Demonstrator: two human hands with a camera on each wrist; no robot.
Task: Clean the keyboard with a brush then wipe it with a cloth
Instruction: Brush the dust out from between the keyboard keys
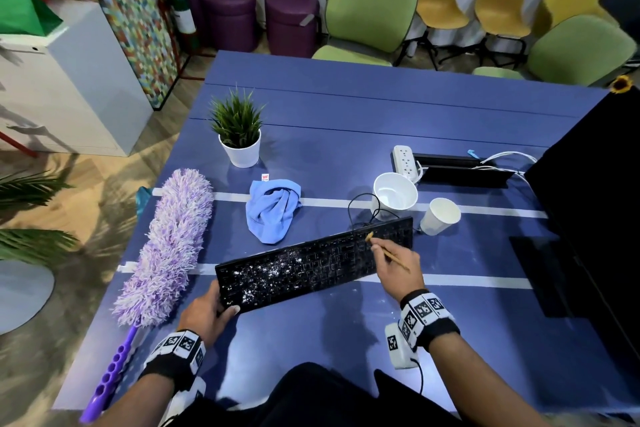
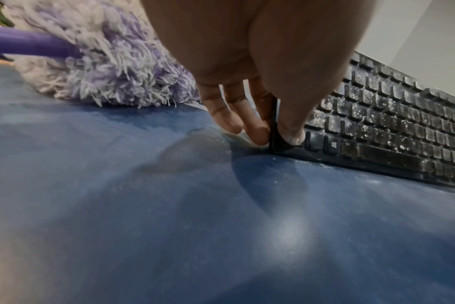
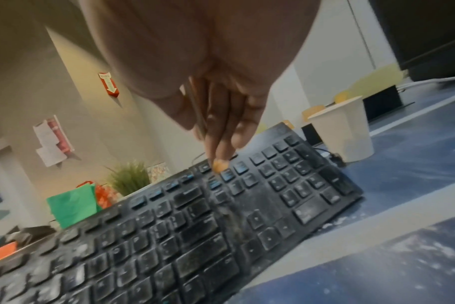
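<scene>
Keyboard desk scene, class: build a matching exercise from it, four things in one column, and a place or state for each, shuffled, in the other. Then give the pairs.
Things
1. keyboard
2. brush
3. blue cloth
4. purple duster

Places or states
A. crumpled, beyond the keyboard
B. pinched in the right hand
C. lying at the table's left edge
D. speckled with white dust, its left corner in the left hand's grip

Pairs: 1-D, 2-B, 3-A, 4-C
</scene>
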